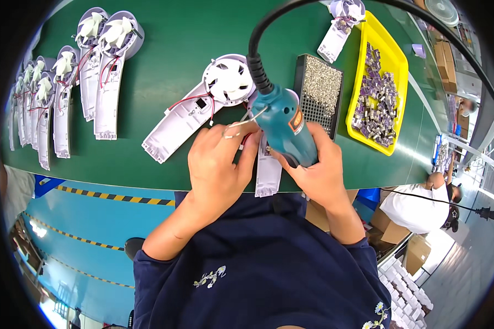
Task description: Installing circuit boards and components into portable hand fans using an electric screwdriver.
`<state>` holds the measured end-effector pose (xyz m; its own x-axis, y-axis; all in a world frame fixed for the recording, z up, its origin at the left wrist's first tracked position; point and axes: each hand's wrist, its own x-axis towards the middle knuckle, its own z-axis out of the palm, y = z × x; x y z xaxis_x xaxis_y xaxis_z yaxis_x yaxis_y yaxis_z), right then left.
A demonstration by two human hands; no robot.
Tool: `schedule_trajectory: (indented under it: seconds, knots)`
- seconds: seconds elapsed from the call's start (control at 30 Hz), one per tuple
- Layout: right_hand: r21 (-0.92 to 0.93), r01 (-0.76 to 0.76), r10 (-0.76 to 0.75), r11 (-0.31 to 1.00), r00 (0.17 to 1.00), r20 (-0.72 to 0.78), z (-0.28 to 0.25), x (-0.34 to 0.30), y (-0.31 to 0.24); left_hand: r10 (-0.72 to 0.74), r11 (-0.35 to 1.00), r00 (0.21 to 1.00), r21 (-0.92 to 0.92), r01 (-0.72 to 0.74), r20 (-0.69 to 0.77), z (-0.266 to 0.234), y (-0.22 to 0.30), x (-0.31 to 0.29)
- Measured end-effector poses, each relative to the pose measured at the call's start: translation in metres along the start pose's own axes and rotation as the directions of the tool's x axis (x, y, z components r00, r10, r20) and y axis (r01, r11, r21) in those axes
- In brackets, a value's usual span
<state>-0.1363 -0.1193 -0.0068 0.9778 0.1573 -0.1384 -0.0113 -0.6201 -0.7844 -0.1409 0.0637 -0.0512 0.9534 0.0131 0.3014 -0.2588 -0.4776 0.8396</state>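
At the centre of the frame, I am seeing the right hand [325, 167] gripping a teal power tool [282, 126], its long axis slanting from cable end at upper left to lower right. Beneath it, a white fan shell [268, 176] is lying on the green worktop [175, 33], its handle pointing toward the lower edge. The left hand [219, 162] is curling beside the shell; whether it is gripping anything, I cannot tell.

Teal tool [301, 147] in fingers [324, 143], yellow tray [380, 34]
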Motion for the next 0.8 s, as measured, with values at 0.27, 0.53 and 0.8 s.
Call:
schedule_trajectory:
  seconds: [0.27,0.53,0.8]
  knots:
    - [-0.123,0.095,-0.087,0.988,0.994,0.072,-0.0049,0.0031,-0.0035,0.011,0.999,1.000,0.037,-0.011,0.006,-0.0002,-0.0051,-0.0030]
    - [0.029,-0.034,0.034,0.999,0.999,-0.007,0.0026,0.0004,0.0016,0.009,1.000,1.000,0.023,-0.009,0.003,0.0015,-0.0042,0.0000]
    - [0.030,-0.070,0.070,0.997,0.998,-0.003,0.0033,-0.0020,0.0035,0.022,1.000,0.999,0.019,-0.021,-0.026,0.0034,-0.0038,-0.0029]
